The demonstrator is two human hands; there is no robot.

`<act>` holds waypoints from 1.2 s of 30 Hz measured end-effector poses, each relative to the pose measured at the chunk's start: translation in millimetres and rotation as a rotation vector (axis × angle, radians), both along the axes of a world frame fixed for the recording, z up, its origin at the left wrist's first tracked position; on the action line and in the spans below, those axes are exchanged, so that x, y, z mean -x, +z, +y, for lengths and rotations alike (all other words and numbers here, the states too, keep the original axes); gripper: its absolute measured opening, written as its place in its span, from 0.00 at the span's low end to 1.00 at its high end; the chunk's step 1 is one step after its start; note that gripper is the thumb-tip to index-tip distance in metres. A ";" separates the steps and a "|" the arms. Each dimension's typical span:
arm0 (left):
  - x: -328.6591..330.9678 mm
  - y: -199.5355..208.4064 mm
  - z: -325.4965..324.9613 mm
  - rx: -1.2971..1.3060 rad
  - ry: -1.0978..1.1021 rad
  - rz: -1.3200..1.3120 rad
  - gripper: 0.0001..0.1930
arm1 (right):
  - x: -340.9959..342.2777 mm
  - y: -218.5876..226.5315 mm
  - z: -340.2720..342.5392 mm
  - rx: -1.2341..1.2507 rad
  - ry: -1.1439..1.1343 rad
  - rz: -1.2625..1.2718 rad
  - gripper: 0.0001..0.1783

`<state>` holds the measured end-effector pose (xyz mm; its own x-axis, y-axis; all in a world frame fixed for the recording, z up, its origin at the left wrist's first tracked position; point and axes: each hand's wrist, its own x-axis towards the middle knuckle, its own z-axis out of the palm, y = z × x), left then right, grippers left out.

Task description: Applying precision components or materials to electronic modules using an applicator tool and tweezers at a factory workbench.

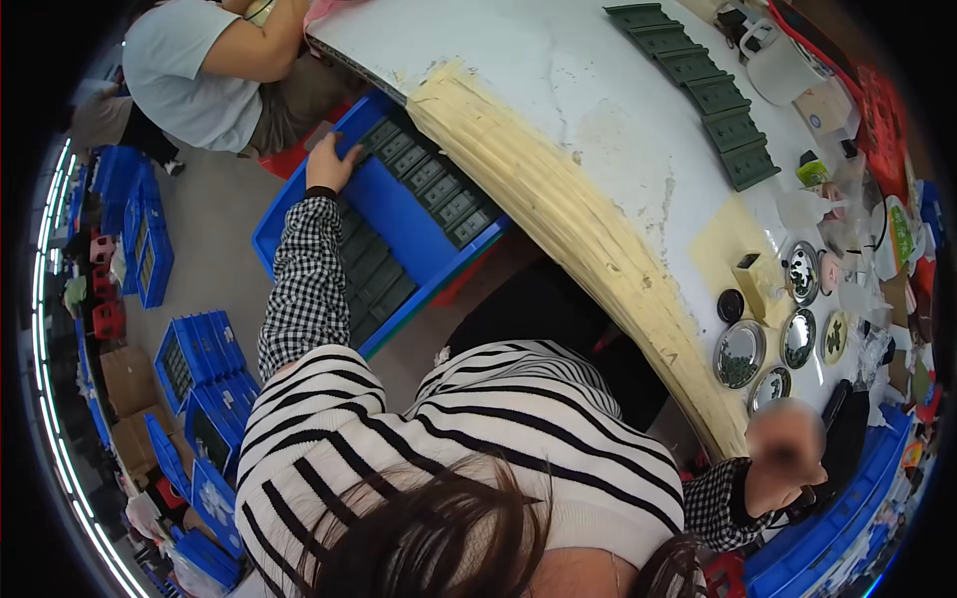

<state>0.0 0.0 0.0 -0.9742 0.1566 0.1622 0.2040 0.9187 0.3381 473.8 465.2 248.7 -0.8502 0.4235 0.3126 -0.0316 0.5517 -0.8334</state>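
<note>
Logged from my remote feed, head cam:

Item 1. L hand (332, 164), checked cuff, on the far-L rim of the blue tray (384, 214). Thumb stands apart from fingers; can't tell from here if it grips the rim.

Item 2. Blue tray, L of the worktop, its R side close by the table edge. Holds 2 groups of dk green parts: near group (374, 274) on the L, far group (429, 184) on the R, bare blue strip betw. them.

Item 3. R hand (786, 453), over the table's near R end, close to the dishes. Blurred on my feed; can't tell finger spread or contents.

Item 4. White worktop (558, 80), edge covered in yellowish tape (558, 209).

Item 5. Row of dk green pcs (698, 90), far side of worktop, well apart from both hands.

Item 6. Round metal dish (753, 331) w/ small green bits, beside a blk round item (731, 305).

Item 7. White jug (783, 62), far R.

Item 8. Co-worker (194, 75), pale shirt, seated upper L.
</note>
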 end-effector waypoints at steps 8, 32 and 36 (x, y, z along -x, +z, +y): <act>7.1 -35.5 -6.8 0.484 0.076 -0.179 0.34 | 15.4 1.3 -27.4 -0.040 -0.055 0.138 0.53; -246.5 193.0 276.8 -1.792 -0.794 -1.872 0.31 | -22.1 -35.2 -14.1 0.062 -0.381 -0.026 0.13; -265.7 212.2 320.8 -1.382 -0.716 -1.675 0.24 | -21.0 -53.3 -8.7 0.217 -0.436 -0.028 0.11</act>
